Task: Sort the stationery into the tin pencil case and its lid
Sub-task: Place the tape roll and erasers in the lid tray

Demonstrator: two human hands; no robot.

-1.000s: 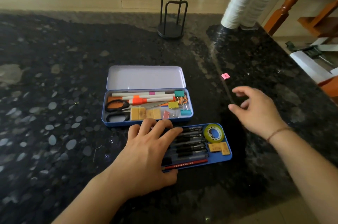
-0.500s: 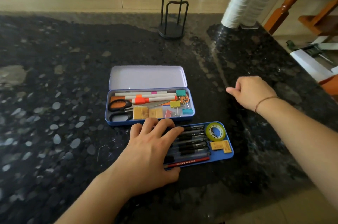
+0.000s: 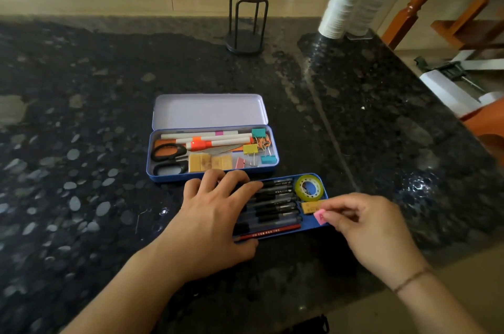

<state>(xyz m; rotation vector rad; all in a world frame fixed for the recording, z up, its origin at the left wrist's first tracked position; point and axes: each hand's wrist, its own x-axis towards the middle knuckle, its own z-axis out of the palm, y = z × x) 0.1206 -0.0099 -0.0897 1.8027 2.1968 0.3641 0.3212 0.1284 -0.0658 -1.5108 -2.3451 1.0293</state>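
The blue tin pencil case [image 3: 152, 170] lies open, its pale lid [image 3: 208, 111] hinged back. It holds scissors [image 3: 167, 155], markers, yellow erasers, a pink eraser and binder clips. In front lies a blue tray [image 3: 309, 223] with several black pens [image 3: 275, 198], a red pencil, a tape roll [image 3: 309, 187] and a yellow eraser [image 3: 309, 207]. My left hand [image 3: 212, 222] rests flat over the tray's left part and the pens. My right hand [image 3: 368, 227] pinches a small pink eraser [image 3: 319, 216] at the tray's right end.
A black wire stand [image 3: 246, 20] is at the far middle of the dark stone counter [image 3: 81, 142]. Stacks of white paper cups [image 3: 343, 1] lean at the far right. The counter's right edge drops to a wooden chair and clutter.
My right hand reached to the pink eraser lying far right on the counter, picked it up and brought it down to the tray's right end. My left hand stayed on the pens.
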